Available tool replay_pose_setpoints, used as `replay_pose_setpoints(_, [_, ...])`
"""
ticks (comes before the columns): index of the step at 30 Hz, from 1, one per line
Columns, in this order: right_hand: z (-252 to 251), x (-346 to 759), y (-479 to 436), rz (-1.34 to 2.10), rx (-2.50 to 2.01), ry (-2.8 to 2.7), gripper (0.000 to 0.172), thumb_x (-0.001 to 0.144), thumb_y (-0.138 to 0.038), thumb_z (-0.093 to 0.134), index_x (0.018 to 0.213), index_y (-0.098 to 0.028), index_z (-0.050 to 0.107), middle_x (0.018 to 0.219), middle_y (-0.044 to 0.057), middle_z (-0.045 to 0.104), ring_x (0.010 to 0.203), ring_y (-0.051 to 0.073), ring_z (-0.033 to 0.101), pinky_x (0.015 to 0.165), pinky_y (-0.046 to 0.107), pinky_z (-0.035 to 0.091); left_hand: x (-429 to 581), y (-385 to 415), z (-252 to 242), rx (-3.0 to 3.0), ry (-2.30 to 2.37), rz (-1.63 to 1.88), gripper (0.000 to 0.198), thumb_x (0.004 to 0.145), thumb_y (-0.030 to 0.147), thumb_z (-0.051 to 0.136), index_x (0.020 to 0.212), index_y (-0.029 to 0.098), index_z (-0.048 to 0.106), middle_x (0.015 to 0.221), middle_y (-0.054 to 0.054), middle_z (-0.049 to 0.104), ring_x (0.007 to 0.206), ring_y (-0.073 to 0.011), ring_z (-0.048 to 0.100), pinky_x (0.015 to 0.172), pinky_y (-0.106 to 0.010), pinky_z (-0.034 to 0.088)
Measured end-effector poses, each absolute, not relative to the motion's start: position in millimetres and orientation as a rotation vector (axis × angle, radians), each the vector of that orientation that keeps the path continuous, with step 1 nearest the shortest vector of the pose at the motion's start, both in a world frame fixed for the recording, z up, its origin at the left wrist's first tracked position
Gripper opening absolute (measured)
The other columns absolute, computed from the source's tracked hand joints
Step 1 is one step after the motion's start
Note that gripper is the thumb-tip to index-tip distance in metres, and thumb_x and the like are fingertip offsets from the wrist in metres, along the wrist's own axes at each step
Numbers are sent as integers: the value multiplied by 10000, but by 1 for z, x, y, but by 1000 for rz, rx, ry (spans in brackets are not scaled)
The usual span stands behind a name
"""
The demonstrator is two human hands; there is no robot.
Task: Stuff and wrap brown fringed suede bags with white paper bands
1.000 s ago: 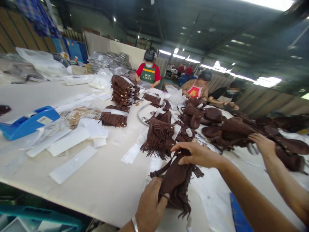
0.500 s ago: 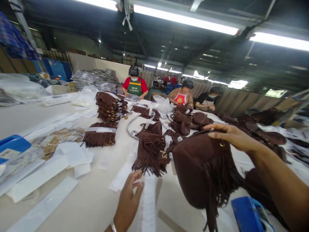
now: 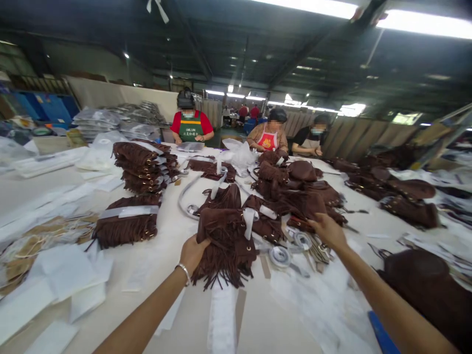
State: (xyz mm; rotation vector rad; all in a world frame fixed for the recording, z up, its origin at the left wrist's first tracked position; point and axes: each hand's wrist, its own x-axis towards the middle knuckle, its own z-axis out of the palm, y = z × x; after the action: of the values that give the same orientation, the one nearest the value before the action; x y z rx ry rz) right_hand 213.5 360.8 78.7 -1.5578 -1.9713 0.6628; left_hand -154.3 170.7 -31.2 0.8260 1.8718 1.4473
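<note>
My left hand [image 3: 193, 253] has its fingers and thumb closed on the left edge of a dark brown fringed handbag [image 3: 221, 233], whose fringe hangs down toward me. A white strip is wrapped round that bag's right side. Further right, my right hand [image 3: 330, 231] grips the near edge of another brown fringed bag [image 3: 302, 202], which lies against a pile of similar bags; its fingertips are partly hidden and a little blurred. Between the hands are rolls of clear tape [image 3: 280, 256] and some brown straps [image 3: 317, 253].
Left stands a stack of folded fringed bags [image 3: 142, 167], with a wrapped bag [image 3: 127, 221] before it. White paper sheets [image 3: 72, 270] cover the left side. A dark bag [image 3: 424, 280] and a blue object [image 3: 381, 332] lie at right. Several co-workers [image 3: 191, 128] work across the table.
My right hand has carried the brown bag forward, down onto the pile. My left hand has moved from the open table to take hold of the fringed bag. The view has shifted right.
</note>
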Motion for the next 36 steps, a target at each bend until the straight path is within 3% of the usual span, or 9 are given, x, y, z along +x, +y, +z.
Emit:
replay_pose_setpoints(2, [38, 187, 343, 907, -1473, -2043, 400, 751, -510, 632, 1071, -271, 618, 1069, 107, 693, 1048, 333, 618, 870, 475, 500, -156, 176, -30, 797, 1842, 1478, 319, 686, 420, 716, 890, 176, 711, 829, -33, 737, 814, -253, 670, 715, -319, 511])
replay_pose_setpoints(5, [-5, 136, 318, 1410, -1326, -2043, 480, 762, -542, 659, 1156, -274, 598, 1096, 76, 696, 1014, 279, 647, 776, 392, 554, -156, 187, -20, 754, 1791, 1514, 372, 700, 438, 703, 953, 165, 707, 837, -30, 736, 789, -228, 677, 703, -306, 522])
replay_pose_setpoints(8, [-19, 96, 310, 1816, -1192, -1825, 528, 691, -514, 753, 1134, -260, 616, 1117, 78, 684, 1032, 285, 630, 759, 387, 553, -152, 199, -3, 705, 1759, 1530, 370, 700, 425, 712, 939, 142, 703, 789, -48, 729, 732, -219, 682, 679, -316, 534])
replay_pose_setpoints(10, [-18, 82, 315, 1874, -1137, -1704, 499, 661, -465, 773, 1081, -235, 632, 1057, 68, 695, 991, 275, 636, 756, 382, 547, -148, 206, 9, 676, 1737, 1548, 350, 714, 401, 711, 941, 135, 697, 789, -60, 728, 719, -214, 685, 674, -320, 543])
replay_pose_setpoints(18, [25, 82, 332, 1695, -933, -1633, 421, 642, -312, 678, 1048, -208, 639, 928, 13, 703, 873, 202, 617, 814, 321, 486, -106, 173, 64, 593, 1496, 1664, 332, 792, 344, 685, 1048, 135, 659, 886, -83, 732, 733, -189, 691, 715, -351, 574])
replay_pose_setpoints(23, [63, 90, 311, 1690, -811, -1778, 362, 624, -294, 698, 967, -181, 682, 908, 7, 697, 857, 175, 593, 827, 300, 450, -56, 79, 83, 581, 1282, 1754, 477, 782, 395, 720, 1199, 194, 605, 1147, -86, 689, 984, -226, 664, 889, -393, 538])
replay_pose_setpoints(28, [67, 72, 282, 1533, -495, -2451, 268, 737, -291, 623, 955, -154, 698, 898, 3, 691, 839, 170, 594, 797, 286, 456, 4, -15, 49, 190, 1312, 1751, 610, 710, 457, 775, 1219, 184, 579, 1165, -125, 677, 1087, -280, 631, 904, -376, 528])
replay_pose_setpoints(32, [33, 45, 254, 1198, -411, -2949, 224, 791, -215, 584, 984, -194, 696, 931, -21, 711, 859, 173, 628, 776, 247, 470, 31, -64, 2, 157, 1351, 1547, 592, 640, 565, 780, 1056, 169, 634, 1045, -126, 690, 999, -289, 656, 800, -359, 557])
replay_pose_setpoints(36, [9, 39, 229, 984, -573, -2959, 320, 817, -192, 587, 1132, -187, 644, 1072, 61, 697, 996, 233, 624, 872, 318, 469, 6, -96, -24, 540, 1589, 1384, 462, 758, 575, 656, 1015, 191, 644, 942, -86, 673, 881, -249, 662, 802, -364, 534])
